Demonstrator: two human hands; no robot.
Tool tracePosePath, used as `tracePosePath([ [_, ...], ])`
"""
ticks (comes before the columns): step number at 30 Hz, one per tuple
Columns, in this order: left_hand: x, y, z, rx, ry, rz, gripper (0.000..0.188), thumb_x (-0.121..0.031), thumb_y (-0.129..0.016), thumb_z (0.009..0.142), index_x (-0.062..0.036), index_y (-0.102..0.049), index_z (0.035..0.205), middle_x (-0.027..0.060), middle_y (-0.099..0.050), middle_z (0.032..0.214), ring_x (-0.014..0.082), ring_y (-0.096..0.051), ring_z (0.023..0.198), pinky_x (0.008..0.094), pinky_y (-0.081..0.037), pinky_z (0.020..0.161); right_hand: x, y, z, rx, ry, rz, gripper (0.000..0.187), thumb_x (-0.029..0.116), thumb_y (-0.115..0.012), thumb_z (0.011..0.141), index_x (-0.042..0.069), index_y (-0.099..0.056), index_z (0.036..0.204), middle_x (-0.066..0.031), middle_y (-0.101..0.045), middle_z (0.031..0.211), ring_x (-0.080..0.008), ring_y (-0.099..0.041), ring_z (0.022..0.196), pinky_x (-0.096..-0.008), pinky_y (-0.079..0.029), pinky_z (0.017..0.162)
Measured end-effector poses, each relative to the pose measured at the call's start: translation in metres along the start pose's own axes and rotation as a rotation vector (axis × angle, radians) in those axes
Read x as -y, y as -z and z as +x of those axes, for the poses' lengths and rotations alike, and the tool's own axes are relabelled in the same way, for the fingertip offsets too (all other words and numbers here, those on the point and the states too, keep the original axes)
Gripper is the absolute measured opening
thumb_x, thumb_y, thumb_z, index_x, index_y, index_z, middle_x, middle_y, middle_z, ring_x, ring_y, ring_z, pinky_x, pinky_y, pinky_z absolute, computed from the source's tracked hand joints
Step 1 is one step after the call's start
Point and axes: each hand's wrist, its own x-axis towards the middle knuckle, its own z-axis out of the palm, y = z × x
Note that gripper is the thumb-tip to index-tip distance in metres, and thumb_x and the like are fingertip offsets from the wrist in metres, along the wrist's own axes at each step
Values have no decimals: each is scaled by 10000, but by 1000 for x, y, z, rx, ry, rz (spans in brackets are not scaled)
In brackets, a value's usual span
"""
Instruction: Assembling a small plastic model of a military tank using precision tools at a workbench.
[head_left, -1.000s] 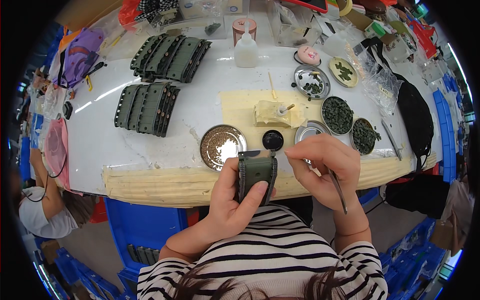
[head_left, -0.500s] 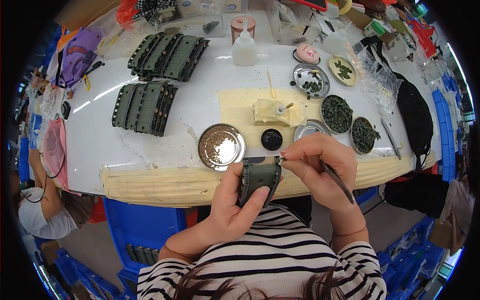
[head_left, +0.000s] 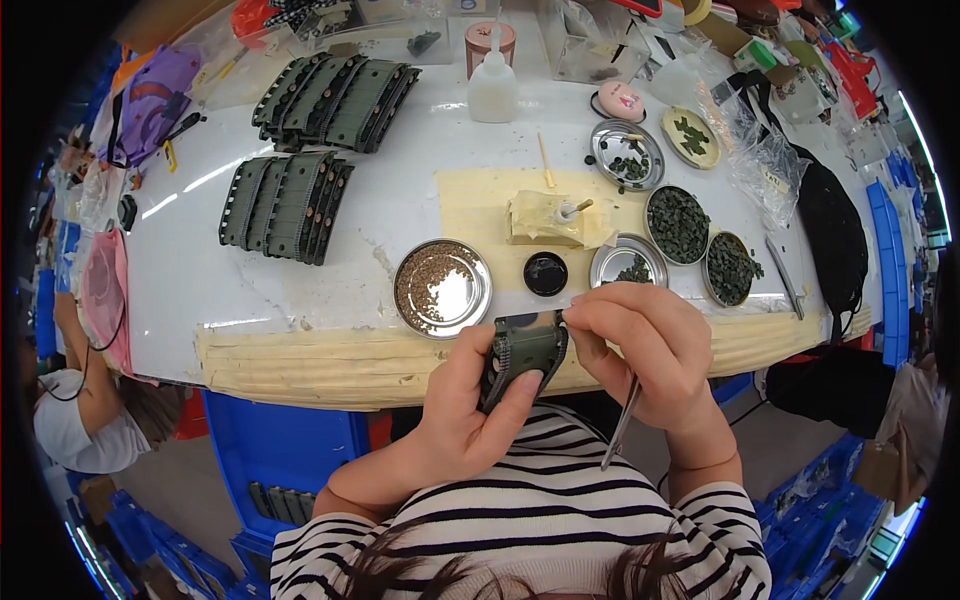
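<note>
My left hand (head_left: 468, 405) is closed around a dark green ribbed plastic part (head_left: 527, 348), held at the table's front edge. With thumb and index finger, my right hand (head_left: 650, 350) pinches at the part's upper right corner; whatever sits between those fingertips is too small to make out. Metal tweezers (head_left: 622, 425) are tucked in the right hand's other fingers, their free end pointing down toward my striped shirt. Just beyond the hands lie a round metal dish of tiny brown pieces (head_left: 402, 290), a small black-filled cup (head_left: 545, 273) and a metal dish with some green pieces (head_left: 600, 262).
Two stacks of green ribbed parts (head_left: 283, 208) (head_left: 335, 100) lie on the left. A taped block (head_left: 535, 222) and a white squeeze bottle (head_left: 492, 92) stand mid-table. Tins of green pieces (head_left: 678, 225) and a metal rod (head_left: 784, 277) are rightward. Blue bins (head_left: 285, 440) sit below the edge.
My right hand has turned, so the tweezers swing from pointing right to pointing down. Its fingertips remain at the part's corner. The left hand barely shifts.
</note>
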Motion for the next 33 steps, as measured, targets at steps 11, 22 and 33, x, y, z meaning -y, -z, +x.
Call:
tracePosePath([
  [11, 13, -7, 4, -202, -236, 213, 305, -39, -621, 853, 60, -460, 1092, 135, -547, 748, 206, -524, 549, 296, -414, 503, 2, 1, -3, 60, 55, -103, 298, 40, -673, 658, -38, -621, 941, -126, -617, 854, -205, -588, 640, -279, -455, 516],
  [22, 9, -9, 2, -170, -139, 29, 299, -38, -593, 874, 64, -456, 1119, 112, -566, 803, 151, -525, 611, 262, -427, 548, 6, 4, -3, 85, -25, -14, 287, 31, -710, 681, -16, -631, 953, -124, -624, 844, -237, -628, 687, -298, -493, 554],
  [33, 9, -9, 1, -166, -133, 8, 311, -35, -581, 882, 63, -451, 1148, 103, -580, 846, 138, -537, 662, 249, -441, 594, 5, 3, -1, 16, -78, 114, 277, 38, -739, 674, -5, -641, 929, -116, -630, 801, -236, -629, 647, -299, -488, 519],
])
